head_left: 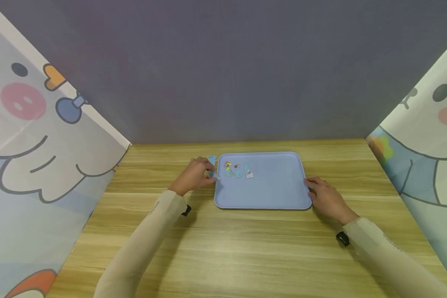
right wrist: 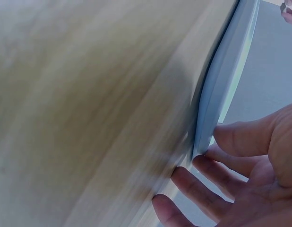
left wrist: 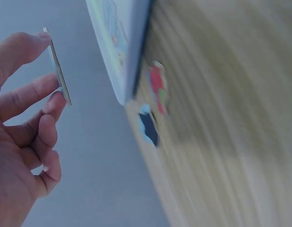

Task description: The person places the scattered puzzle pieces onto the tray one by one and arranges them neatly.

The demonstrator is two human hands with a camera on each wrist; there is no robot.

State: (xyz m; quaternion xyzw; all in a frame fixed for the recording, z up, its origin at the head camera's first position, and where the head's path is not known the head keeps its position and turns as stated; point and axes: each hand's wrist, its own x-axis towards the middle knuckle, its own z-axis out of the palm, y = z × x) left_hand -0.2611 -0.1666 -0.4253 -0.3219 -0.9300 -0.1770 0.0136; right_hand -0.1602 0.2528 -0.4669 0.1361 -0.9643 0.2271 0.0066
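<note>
My left hand [head_left: 195, 176] is just above the left rim of a pale blue tray [head_left: 275, 182]. Thumb and fingertips pinch a thin puzzle piece [left wrist: 58, 68], seen nearly edge-on in the left wrist view. Several light blue printed puzzle pieces [head_left: 238, 170] lie in the tray's upper left part. Beside the tray on the table are a red-and-green piece [left wrist: 158, 87] and a dark piece with a light blue edge [left wrist: 148, 125]. At the tray's right edge, my right hand [head_left: 328, 200] holds the rim between thumb and index finger, the other fingertips by the table.
The tray rests on a wood-grain table [head_left: 246, 248]. A grey panel [head_left: 246, 74] stands behind it. Cartoon-printed panels [head_left: 41, 165] flank the table at left and right. Another light blue piece [head_left: 212, 159] lies off the tray's upper left corner.
</note>
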